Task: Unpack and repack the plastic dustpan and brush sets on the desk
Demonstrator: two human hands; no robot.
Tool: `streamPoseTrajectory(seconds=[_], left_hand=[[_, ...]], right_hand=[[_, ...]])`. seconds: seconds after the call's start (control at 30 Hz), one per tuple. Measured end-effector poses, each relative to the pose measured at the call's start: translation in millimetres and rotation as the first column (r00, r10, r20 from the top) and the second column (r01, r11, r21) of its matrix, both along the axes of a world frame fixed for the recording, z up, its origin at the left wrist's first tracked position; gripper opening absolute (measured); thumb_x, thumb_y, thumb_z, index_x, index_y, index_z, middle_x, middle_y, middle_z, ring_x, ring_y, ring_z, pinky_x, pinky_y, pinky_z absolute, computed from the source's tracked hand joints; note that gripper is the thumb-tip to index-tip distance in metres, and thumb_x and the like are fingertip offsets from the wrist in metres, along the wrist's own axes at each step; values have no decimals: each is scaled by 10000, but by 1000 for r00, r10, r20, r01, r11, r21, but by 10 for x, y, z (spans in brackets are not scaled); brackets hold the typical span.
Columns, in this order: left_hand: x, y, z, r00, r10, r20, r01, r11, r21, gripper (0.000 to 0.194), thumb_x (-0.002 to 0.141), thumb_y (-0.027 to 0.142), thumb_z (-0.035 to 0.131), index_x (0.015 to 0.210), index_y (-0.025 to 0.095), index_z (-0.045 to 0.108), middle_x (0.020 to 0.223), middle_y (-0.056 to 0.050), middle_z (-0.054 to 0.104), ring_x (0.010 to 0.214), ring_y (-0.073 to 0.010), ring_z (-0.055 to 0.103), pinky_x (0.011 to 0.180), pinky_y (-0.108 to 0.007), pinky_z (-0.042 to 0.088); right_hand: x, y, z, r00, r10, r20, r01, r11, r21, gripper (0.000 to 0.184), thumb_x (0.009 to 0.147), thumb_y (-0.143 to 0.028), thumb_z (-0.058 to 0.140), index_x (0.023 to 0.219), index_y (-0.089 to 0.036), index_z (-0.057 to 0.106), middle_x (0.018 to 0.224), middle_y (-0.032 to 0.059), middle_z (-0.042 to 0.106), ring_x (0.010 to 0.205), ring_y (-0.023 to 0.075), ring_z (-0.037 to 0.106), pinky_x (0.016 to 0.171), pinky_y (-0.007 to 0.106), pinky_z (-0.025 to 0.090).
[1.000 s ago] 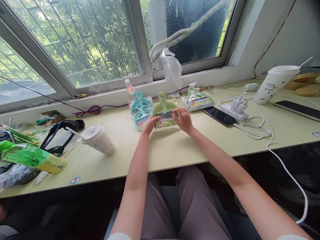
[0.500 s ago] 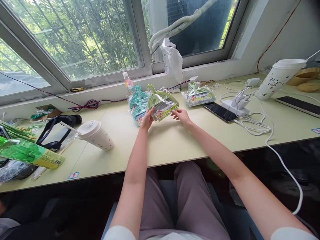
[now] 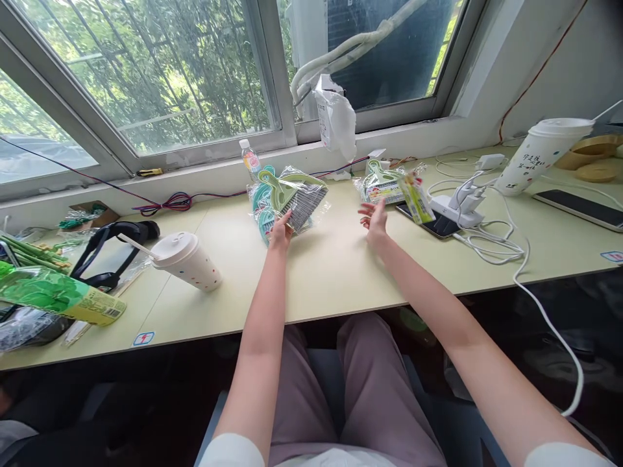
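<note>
My left hand (image 3: pixel 281 232) is closed on a light green mini dustpan and brush set (image 3: pixel 294 198) in clear wrap, lifted and tilted above the desk. Behind it lie teal sets (image 3: pixel 260 201) of the same kind. My right hand (image 3: pixel 372 220) is open with fingers spread, holding nothing. Just to its right a green and yellow label card (image 3: pixel 415 197) sits over a black phone (image 3: pixel 439 226), apart from my fingers. Another packaged green set (image 3: pixel 382 185) lies behind the hand.
A lidded paper cup with a straw (image 3: pixel 187 259), black headphones (image 3: pixel 109 246) and a green packet (image 3: pixel 58 298) lie on the left of the desk (image 3: pixel 331 279). A small bottle (image 3: pixel 249 159) stands at the sill. A charger with white cables (image 3: pixel 464 202), a tall cup (image 3: pixel 538 152) and a second phone (image 3: pixel 581 209) are on the right.
The label card has come off the light green set and gone right with my right hand, which has opened. My left hand has turned the set over and lifted it leftward.
</note>
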State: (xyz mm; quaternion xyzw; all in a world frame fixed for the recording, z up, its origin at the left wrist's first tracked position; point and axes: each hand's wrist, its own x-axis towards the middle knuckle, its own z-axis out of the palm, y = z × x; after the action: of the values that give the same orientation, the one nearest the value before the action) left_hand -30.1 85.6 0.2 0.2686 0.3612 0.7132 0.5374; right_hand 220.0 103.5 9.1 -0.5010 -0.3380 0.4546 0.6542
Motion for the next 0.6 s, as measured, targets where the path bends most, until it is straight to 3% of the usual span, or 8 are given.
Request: streamPoseTrajectory(seconds=[0.1, 0.17, 0.33, 0.43, 0.5, 0.6], left_hand=[[100, -45, -12, 992, -103, -67, 104, 995, 9, 521, 771, 124, 764, 1251, 238, 595, 1075, -26, 737, 931, -154, 713, 891, -307, 581], [184, -77, -5, 978, -179, -108, 182, 983, 13, 585, 769, 128, 771, 1302, 265, 572, 1149, -26, 723, 1029, -171, 697, 962, -331, 559], [318, -136, 15, 937, -309, -164, 324, 943, 78, 665, 797, 186, 766, 1395, 317, 505, 1279, -11, 676, 1238, -187, 605, 1116, -368, 455], [324, -149, -1, 916, -336, -221, 363, 927, 94, 720, 768, 185, 783, 1416, 308, 494, 1289, -26, 673, 1267, -211, 585, 1136, -394, 434], [314, -153, -8, 890, -358, -283, 392, 917, 74, 704, 755, 181, 788, 1398, 294, 522, 1255, -39, 689, 1245, -230, 599, 1120, -417, 451], [304, -139, 7, 869, -372, -326, 405, 914, 37, 477, 833, 289, 740, 1293, 255, 619, 1206, -59, 709, 1210, -243, 622, 1075, -421, 491]], right_hand=[[-232, -126, -30, 959, 247, 138, -254, 966, 38, 450, 947, -532, 520, 729, -153, 626, 576, 8, 619, 352, 43, 447, 351, 176, 285], [-360, -185, -52, 936, 301, 183, -318, 945, 72, 301, 941, -414, 582, 792, -158, 638, 655, 5, 652, 411, 56, 530, 374, 164, 361], [-376, -136, -137, 966, 254, -49, -256, 966, -29, 106, 958, -246, 563, 864, -203, 543, 733, -17, 639, 608, 101, 669, 599, 223, 602], [-295, -46, -185, 945, 272, -182, -283, 958, -37, 117, 935, -216, 610, 850, -213, 529, 729, -22, 647, 675, 90, 667, 721, 228, 624], [-260, -3, -205, 928, 326, -181, -331, 944, -1, 128, 899, -229, 668, 862, -215, 547, 771, -19, 674, 703, 89, 668, 759, 235, 625], [-237, 21, -211, 932, 338, -133, -336, 941, 35, 229, 826, -250, 754, 916, -229, 544, 841, -19, 694, 719, 107, 683, 761, 274, 636]])
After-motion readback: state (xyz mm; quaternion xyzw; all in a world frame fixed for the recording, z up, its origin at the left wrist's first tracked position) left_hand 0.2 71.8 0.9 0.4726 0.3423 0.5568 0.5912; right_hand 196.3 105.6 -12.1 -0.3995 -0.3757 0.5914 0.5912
